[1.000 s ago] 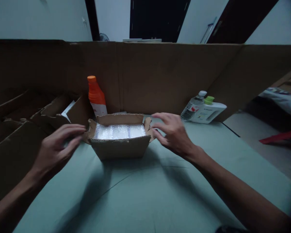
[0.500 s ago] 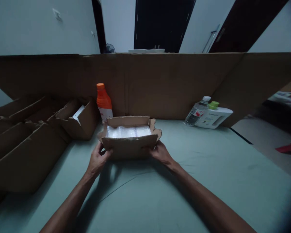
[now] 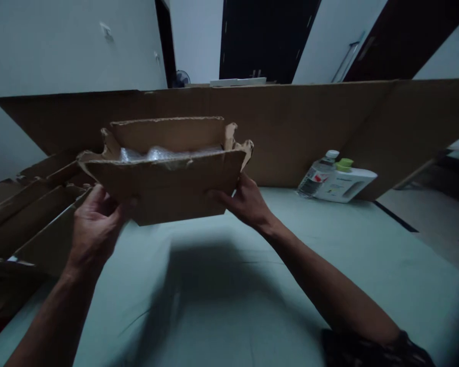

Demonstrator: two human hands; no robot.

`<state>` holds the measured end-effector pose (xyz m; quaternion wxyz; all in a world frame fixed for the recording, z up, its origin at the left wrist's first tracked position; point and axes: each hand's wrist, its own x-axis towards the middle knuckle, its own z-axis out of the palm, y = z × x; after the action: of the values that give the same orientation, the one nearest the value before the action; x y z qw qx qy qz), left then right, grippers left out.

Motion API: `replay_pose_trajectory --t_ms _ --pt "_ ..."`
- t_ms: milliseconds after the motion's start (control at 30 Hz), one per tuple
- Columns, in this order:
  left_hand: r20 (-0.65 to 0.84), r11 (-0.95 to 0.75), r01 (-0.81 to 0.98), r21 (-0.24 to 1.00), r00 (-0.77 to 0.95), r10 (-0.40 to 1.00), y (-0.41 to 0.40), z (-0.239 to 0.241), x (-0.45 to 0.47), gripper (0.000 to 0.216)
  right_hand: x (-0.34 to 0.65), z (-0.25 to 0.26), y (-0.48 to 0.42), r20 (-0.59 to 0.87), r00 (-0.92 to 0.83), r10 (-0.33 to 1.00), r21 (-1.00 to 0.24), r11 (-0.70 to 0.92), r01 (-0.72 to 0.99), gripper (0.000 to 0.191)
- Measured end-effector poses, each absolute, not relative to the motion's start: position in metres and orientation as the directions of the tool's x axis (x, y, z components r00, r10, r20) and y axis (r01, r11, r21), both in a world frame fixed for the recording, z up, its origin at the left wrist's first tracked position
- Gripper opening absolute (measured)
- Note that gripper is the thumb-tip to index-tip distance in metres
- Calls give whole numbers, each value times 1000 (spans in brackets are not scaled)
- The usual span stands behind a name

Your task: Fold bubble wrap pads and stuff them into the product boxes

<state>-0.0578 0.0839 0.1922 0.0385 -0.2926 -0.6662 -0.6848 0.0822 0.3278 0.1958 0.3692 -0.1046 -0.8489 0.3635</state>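
Dim, bluish cast; soft shadows, edges warped, corners dark.

Brown cardboard box (image 3: 168, 188), pale green sheet (image 3: 229, 285), white jug (image 3: 344, 184) w/ green cap.

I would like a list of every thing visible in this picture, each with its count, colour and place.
cardboard box: one, brown, open top, held above the surface between both hands.
bubble wrap: one piece, clear, inside the box.
green surface: one, pale green, below the box.
cardboard wall: one, brown, standing along the far edge of the surface.
flat cardboard pieces: several, brown, stacked at the left.
clear bottle: one, white cap, lying at the far right against the wall.
white jug: one, green cap, lying beside the clear bottle.
left hand: one, gripping the box's left end.
right hand: one, gripping the box's right end.
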Motion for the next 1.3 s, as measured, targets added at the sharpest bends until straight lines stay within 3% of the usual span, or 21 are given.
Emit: replay_pose_trajectory --t_ms 67,200,333,467,633,733,867,1033,1167,1300 --pt "510 -171 481 860 -794 331 90 197 -57 44 81 200 334 550 -704 449 -714 690 -118 59" --pt "540 -255 478 841 -707 456 121 179 -39 46 118 186 361 522 -660 541 -729 684 -16 51" --pt "403 -107 403 909 -783 473 111 140 -19 47 131 148 364 426 -727 538 -783 622 1 47" --pt "202 86 232 969 -942 268 56 98 -6 57 81 104 335 259 -873 414 -854 521 -6 53" --pt "107 210 94 973 -993 -51 -6 57 2 64 -4 64 285 219 -965 146 -898 416 -141 58" --pt "96 229 61 972 -985 -145 -26 42 -2 64 -45 53 254 262 -961 85 -852 488 -189 64" --pt "135 162 106 981 -975 -177 -29 30 -24 73 -86 40 217 264 -953 150 -716 692 -90 76" --pt "135 95 120 988 -974 -180 -15 4 -50 85 -102 12 181 235 -967 95 -618 783 -73 66" --pt "46 37 42 998 -993 -112 -15 -27 -50 73 -86 -11 169 252 -967 41 -545 832 -106 65" --pt "23 8 22 1000 -991 -133 -19 -44 -46 65 -73 -21 170 273 -961 -44 -497 849 -180 50"
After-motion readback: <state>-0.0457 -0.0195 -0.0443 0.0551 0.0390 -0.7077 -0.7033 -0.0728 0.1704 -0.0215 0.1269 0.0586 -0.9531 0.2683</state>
